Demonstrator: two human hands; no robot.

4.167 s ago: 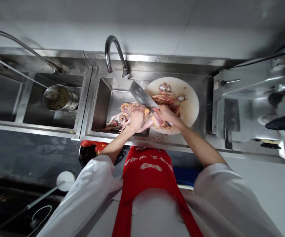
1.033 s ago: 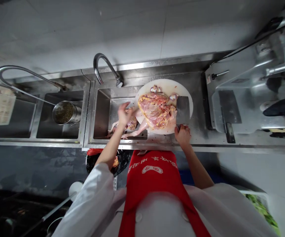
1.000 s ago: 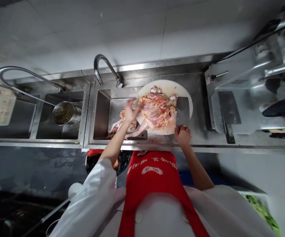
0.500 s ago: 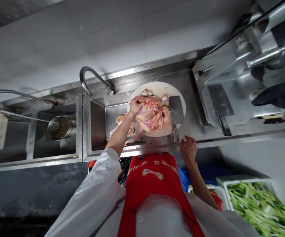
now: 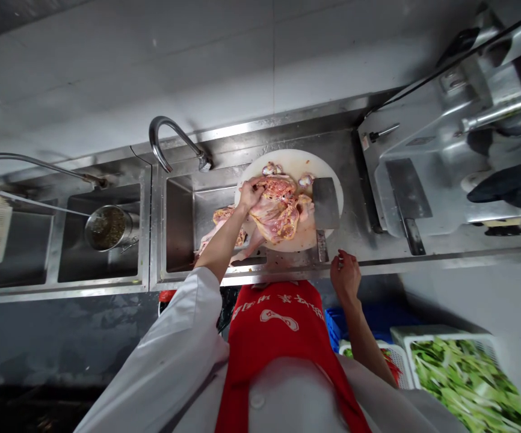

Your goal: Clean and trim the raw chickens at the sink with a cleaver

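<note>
The left hand point(image 5: 249, 195) pinches the bird point(image 5: 278, 218) on the board point(image 5: 320, 164); the cleaver point(image 5: 326, 203) overhangs its rim. By the steel counter's edge point(image 5: 391, 263), the right hand point(image 5: 346, 276) hangs half-curled.

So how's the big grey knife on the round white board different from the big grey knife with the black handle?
The grey-handled metal cleaver lies partly on the round white board; the black-handled metal cleaver lies off it, farther right. The first points nearly straight ahead; the second slants left. Both have wide, dark grey blades.
</note>
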